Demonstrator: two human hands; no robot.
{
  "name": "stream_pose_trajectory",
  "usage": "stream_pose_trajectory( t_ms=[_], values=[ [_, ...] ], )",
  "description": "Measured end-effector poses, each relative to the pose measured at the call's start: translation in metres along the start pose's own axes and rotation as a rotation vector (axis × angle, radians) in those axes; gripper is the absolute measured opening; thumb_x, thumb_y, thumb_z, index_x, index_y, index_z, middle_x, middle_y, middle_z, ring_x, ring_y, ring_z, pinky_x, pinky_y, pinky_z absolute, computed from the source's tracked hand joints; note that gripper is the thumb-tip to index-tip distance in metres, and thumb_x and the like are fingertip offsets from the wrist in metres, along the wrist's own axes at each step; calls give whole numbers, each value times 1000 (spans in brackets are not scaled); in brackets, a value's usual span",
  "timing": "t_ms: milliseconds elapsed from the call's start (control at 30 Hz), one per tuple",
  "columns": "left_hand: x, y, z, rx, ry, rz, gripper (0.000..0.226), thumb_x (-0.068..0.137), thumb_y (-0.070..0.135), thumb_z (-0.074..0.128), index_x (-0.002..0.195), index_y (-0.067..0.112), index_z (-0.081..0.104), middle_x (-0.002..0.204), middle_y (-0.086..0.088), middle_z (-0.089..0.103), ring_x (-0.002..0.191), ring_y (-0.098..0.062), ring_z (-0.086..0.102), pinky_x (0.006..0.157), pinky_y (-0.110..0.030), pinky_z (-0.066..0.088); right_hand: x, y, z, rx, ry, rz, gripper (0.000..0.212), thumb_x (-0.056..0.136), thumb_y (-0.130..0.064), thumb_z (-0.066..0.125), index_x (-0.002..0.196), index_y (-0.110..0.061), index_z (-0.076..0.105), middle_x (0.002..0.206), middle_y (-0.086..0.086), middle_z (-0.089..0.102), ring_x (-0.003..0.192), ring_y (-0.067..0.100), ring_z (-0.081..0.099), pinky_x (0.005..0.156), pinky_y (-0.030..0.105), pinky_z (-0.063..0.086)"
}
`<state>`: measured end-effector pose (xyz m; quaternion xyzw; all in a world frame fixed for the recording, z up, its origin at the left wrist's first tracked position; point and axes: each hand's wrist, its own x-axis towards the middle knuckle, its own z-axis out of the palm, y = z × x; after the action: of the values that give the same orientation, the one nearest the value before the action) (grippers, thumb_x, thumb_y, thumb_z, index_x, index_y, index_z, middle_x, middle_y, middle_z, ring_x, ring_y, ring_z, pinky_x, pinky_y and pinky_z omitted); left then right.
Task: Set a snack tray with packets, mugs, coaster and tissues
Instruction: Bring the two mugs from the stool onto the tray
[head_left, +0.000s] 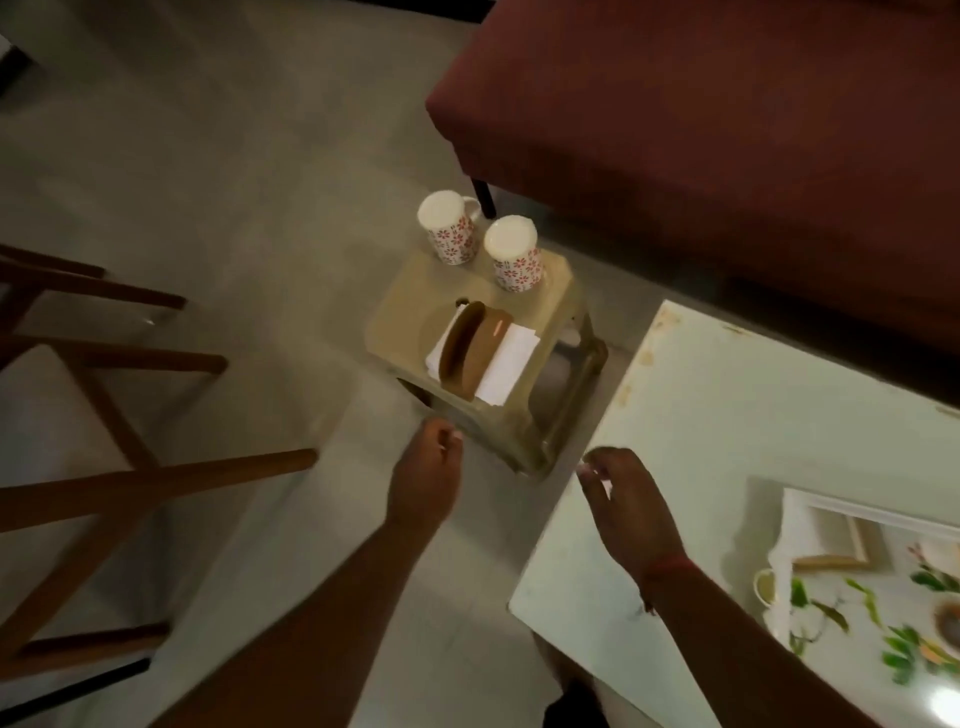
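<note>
Reaching both empty hands, left hand (423, 480) and right hand (626, 512), toward stool (400, 312)

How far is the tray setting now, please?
Little looks done: the floral tray on the white table shows no mugs or tissues. Both hands, left and right, are empty, reaching toward the stool. Left there: two floral mugs and the tissue holder.

Tray (795, 506) cut off by right edge; its printed surface smeared by blur. Tissues (506, 364) partly hidden under brown holder (475, 348). I can't resolve fingertip detail on either hand
</note>
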<state>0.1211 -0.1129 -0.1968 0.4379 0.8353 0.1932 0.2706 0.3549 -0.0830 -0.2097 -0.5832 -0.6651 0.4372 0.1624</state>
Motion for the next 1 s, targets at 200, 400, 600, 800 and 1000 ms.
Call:
stream_pose_trajectory(
  t_ms=[200,400,600,800,1000],
  values=[
    [86,-7,-38,45,70,122,11,97,32,44,98,23,51,90,2,61,79,-15,57,66,-28,39,88,-71,21,57,-52,-14,23,97,-29,49,108,-12,61,109,8,61,100,24,61,89,44,53],
    [147,22,-44,175,83,261,20,96,27,49,109,13,55,103,-9,62,89,-24,61,76,-39,51,159,-98,21,-140,29,-132,38,95,-32,55,128,-14,52,133,10,52,115,28,55,98,43,49],
    [225,56,-57,405,27,328,60,89,25,60,142,12,34,140,-19,39,126,-39,40,98,-48,42,242,-125,1,-423,128,-256,62,87,-32,64,141,-20,36,148,15,31,127,38,42,100,49,47],
    [292,68,-55,485,-6,327,81,87,31,65,152,19,17,158,-21,13,139,-47,21,109,-57,31,300,-138,8,-576,-125,-118,77,86,-31,67,149,-31,24,158,15,11,131,42,39,104,49,43],
    [344,82,-43,484,-90,303,87,86,46,63,153,25,13,161,-18,6,140,-50,22,110,-57,28,316,-135,27,-442,-43,-140,75,83,-17,68,146,-28,30,148,19,25,118,41,51,98,44,48]
  ],
)
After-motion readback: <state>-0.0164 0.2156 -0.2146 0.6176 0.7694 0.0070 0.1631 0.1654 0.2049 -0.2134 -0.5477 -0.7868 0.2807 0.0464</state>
